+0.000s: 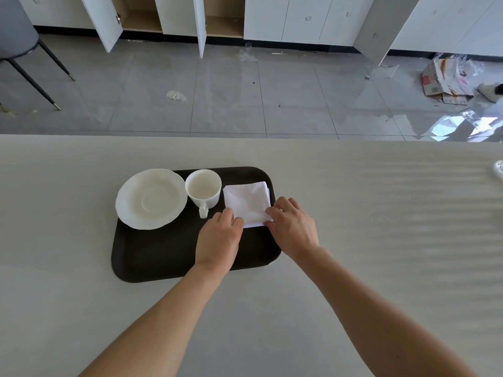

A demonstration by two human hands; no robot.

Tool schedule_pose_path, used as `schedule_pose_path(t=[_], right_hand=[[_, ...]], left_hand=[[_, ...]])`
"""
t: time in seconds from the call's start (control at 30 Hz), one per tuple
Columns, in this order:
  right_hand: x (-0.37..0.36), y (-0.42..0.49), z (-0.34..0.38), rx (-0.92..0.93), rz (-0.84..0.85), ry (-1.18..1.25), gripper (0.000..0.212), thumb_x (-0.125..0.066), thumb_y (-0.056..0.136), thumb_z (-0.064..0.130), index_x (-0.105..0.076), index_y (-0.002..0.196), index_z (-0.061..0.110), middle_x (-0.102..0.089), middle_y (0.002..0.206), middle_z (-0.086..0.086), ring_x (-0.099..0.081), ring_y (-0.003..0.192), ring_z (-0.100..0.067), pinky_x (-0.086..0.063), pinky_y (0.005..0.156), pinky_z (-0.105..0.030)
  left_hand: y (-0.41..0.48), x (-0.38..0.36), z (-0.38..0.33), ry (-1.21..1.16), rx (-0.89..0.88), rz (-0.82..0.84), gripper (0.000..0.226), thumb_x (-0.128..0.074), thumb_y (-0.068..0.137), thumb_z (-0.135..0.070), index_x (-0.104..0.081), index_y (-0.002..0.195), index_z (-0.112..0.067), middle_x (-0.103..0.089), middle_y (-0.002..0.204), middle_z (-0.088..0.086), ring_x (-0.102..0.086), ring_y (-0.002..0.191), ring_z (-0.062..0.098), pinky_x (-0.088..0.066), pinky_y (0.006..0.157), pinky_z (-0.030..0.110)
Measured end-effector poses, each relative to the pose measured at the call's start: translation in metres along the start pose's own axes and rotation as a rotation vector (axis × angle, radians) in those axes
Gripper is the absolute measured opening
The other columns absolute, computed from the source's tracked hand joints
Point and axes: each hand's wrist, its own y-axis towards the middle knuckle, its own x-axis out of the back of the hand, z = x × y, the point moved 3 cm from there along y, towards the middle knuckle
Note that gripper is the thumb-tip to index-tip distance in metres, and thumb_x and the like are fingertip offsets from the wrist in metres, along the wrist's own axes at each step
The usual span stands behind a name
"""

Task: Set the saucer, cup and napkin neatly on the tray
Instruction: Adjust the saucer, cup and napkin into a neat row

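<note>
- Dark brown and matte, the tray [168, 257] lies flat on the pale table [367, 213], all three task things already on its far half; its near half is bare. Judged from this, the main risk is that a push on the napkin slides the whole tray, since nothing pins it down
- The white saucer [151, 198] sits at the far-left corner with its rim overhanging the tray's left and far edges, so it looks likely to rock or slip off if the tray is jolted; it probably needs shifting inward to count as neat
- The white cup [203, 189] stands upright just right of the saucer, almost touching it, handle pointing toward the person. A stray knuckle of the left hand, which is near the handle, could knock it
- The folded white napkin [247, 203] lies at the far-right of the tray, slightly skewed, its right edge close to the tray's rim. Uneven pressure from the two sides could crumple it or open the fold
- The left hand [219, 240] reaches in palm down, fingers curled onto the napkin's near-left corner; whether they pinch or only press it cannot be told
- The right hand [292, 227] comes in from the right, palm down, fingertips bent onto the near-right corner, likewise pressing or pinching
</note>
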Motion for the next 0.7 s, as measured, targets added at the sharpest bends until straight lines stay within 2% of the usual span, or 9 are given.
schedule_pose_path(t=[0.17,0.43,0.5,0.6,0.7], right_hand=[[-0.001,0.006,-0.001,0.020,-0.001,-0.028,0.008,-0.072,0.084,0.018,-0.070,0.085,0.011,-0.061,0.090,-0.002,-0.056,0.085,-0.026,-0.047,0.044,-0.032],[0.000,0.011,0.000,0.038,-0.011,-0.044,0.006,-0.073,0.083,0.016,-0.071,0.084,0.010,-0.063,0.090,-0.003,-0.057,0.085,-0.027,-0.038,0.046,-0.028],[-0.001,0.012,0.000,0.032,-0.017,-0.042,0.006,-0.073,0.084,0.017,-0.072,0.085,0.011,-0.063,0.090,-0.003,-0.057,0.085,-0.027,-0.040,0.047,-0.028],[-0.002,0.014,0.000,0.024,-0.027,-0.034,0.006,-0.071,0.085,0.016,-0.072,0.086,0.011,-0.062,0.091,-0.003,-0.057,0.085,-0.027,-0.042,0.047,-0.029],[-0.003,0.015,0.000,0.023,-0.028,-0.034,0.006,-0.070,0.085,0.017,-0.071,0.086,0.011,-0.062,0.092,-0.003,-0.056,0.086,-0.027,-0.039,0.047,-0.029]], left_hand=[[0.004,-0.003,0.001,0.035,-0.039,0.011,0.021,-0.072,0.069,0.009,-0.060,0.073,-0.007,-0.054,0.072,0.009,-0.048,0.058,0.021,-0.042,0.047,0.029],[0.006,-0.006,0.000,0.041,-0.002,0.022,0.029,-0.073,0.059,0.015,-0.060,0.072,-0.008,-0.055,0.072,0.009,-0.048,0.057,0.021,-0.042,0.045,0.028],[0.005,-0.008,0.001,0.015,0.018,0.036,0.027,-0.072,0.063,0.014,-0.063,0.078,-0.007,-0.056,0.076,0.010,-0.050,0.059,0.021,-0.045,0.047,0.029],[0.002,-0.012,0.002,-0.059,0.060,0.053,0.024,-0.068,0.075,0.005,-0.066,0.097,-0.005,-0.059,0.088,0.012,-0.055,0.069,0.025,-0.052,0.053,0.033],[-0.001,-0.014,0.002,-0.139,0.065,0.059,0.034,-0.062,0.080,-0.003,-0.063,0.114,-0.004,-0.059,0.100,0.015,-0.058,0.081,0.029,-0.056,0.059,0.037]])
